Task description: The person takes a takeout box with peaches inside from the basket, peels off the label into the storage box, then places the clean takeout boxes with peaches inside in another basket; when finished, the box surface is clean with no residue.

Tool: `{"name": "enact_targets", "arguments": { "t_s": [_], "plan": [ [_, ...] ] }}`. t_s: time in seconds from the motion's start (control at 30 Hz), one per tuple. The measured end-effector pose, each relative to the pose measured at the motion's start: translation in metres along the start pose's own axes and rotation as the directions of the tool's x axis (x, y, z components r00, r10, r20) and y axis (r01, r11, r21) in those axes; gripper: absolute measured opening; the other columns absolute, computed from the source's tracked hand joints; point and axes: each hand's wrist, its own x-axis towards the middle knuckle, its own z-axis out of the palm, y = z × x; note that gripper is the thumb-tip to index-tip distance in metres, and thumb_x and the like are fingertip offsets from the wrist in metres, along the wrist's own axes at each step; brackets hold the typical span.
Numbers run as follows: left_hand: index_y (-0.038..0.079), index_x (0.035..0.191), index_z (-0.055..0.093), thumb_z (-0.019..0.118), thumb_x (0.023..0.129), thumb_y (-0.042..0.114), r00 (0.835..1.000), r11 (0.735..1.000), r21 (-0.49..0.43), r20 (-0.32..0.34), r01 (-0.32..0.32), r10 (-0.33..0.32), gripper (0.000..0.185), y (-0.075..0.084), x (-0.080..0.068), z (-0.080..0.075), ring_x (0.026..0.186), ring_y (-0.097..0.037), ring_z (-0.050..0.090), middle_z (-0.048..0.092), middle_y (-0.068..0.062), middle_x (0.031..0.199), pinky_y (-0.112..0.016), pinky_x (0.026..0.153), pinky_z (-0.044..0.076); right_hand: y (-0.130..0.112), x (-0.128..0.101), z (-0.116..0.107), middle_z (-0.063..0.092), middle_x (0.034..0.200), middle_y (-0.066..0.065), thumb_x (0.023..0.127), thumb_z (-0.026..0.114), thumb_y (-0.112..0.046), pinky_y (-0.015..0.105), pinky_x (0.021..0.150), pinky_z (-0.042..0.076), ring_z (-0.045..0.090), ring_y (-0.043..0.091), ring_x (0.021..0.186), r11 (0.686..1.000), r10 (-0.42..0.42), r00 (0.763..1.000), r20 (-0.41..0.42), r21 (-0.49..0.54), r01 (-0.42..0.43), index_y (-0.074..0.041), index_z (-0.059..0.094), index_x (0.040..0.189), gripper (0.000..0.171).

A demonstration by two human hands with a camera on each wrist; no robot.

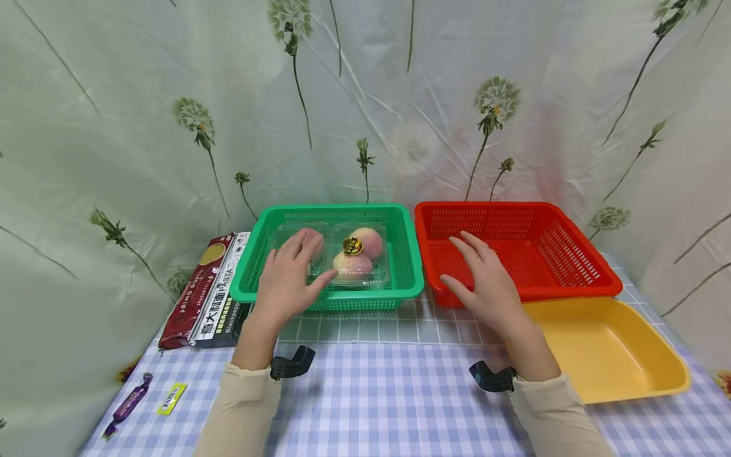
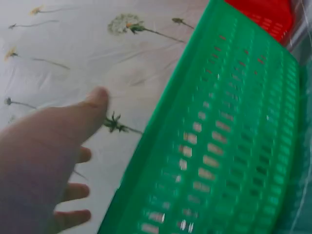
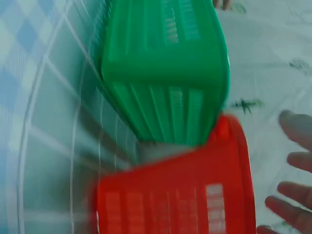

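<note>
Left hand [image 1: 288, 279]: fingers spread, over the fruit box [image 1: 331, 254] in the green basket [image 1: 259, 295]; right hand [image 1: 485, 285]: fingers loose, holding nothing, over the red basket [image 1: 571, 285] at 3 o'clock.

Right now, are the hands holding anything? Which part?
Nothing is held. The left hand hovers with straight fingers over the clear peach box in the green basket; contact can't be told. The right hand is open over the red basket.

Clear fruit tray [image 1: 331, 254] in green basket [image 1: 400, 279]: left part hidden under left hand [image 1: 288, 276]. Candy bar [image 1: 127, 406] at table's near left corner: lettering too small to read. Both wrist views: blurred.
</note>
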Motion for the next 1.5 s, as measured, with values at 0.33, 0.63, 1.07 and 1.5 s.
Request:
{"name": "enact_targets", "arguments": {
  "t_s": [0.33, 0.63, 1.07, 1.5],
  "plan": [
    [0.007, 0.140, 0.055, 0.064, 0.096, 0.021, 0.950, 0.983, -0.161, -0.284, 0.085, -0.129, 0.047, -0.034, -0.006, -0.005, 0.138, -0.041, 0.045, 0.049, -0.019, 0.149, -0.060, 0.116, 0.030, -0.041, 0.033, 0.035, 0.043, 0.154, 0.009, 0.095, 0.066, -0.013, 0.049, 0.103, 0.050, 0.050, 0.034, 0.136, 0.881, -0.138, 0.982, 0.130, 0.469, 0.062, -0.015, 0.044, 0.149, 0.058],
    [0.010, 0.144, 0.052, 0.058, 0.099, 0.031, 0.924, 0.935, -0.176, -0.181, 0.308, -0.338, 0.049, -0.064, -0.012, -0.011, 0.142, -0.043, 0.039, 0.043, -0.020, 0.154, -0.064, 0.113, 0.032, -0.064, 0.070, 0.052, 0.023, 0.165, 0.012, 0.100, 0.060, -0.029, 0.053, 0.117, 0.035, 0.031, 0.033, 0.150, 0.672, 0.133, 0.872, 0.471, 0.604, -0.428, -0.027, 0.023, 0.157, 0.068],
    [0.022, 0.157, 0.033, 0.051, 0.104, 0.037, 0.881, 0.691, -0.571, 0.141, 0.444, -0.451, 0.058, -0.096, -0.020, -0.006, 0.150, -0.042, 0.026, 0.027, -0.015, 0.164, -0.070, 0.115, 0.024, -0.077, 0.092, 0.077, 0.019, 0.165, 0.011, 0.097, 0.062, -0.030, 0.053, 0.124, 0.019, 0.018, 0.030, 0.152, 0.500, 0.292, 0.775, 0.561, 0.601, -0.623, -0.019, 0.026, 0.157, 0.071],
    [0.020, 0.159, 0.028, 0.044, 0.106, 0.036, 0.865, 0.524, -0.702, 0.289, 0.483, -0.410, 0.057, -0.104, -0.022, -0.005, 0.151, -0.036, 0.021, 0.018, -0.012, 0.168, -0.061, 0.120, 0.023, -0.079, 0.098, 0.091, 0.028, 0.163, 0.004, 0.099, 0.058, -0.028, 0.062, 0.117, 0.028, 0.026, 0.031, 0.148, 0.396, 0.384, 0.672, 0.634, 0.544, -0.740, -0.021, 0.032, 0.155, 0.062]
  ]
}}
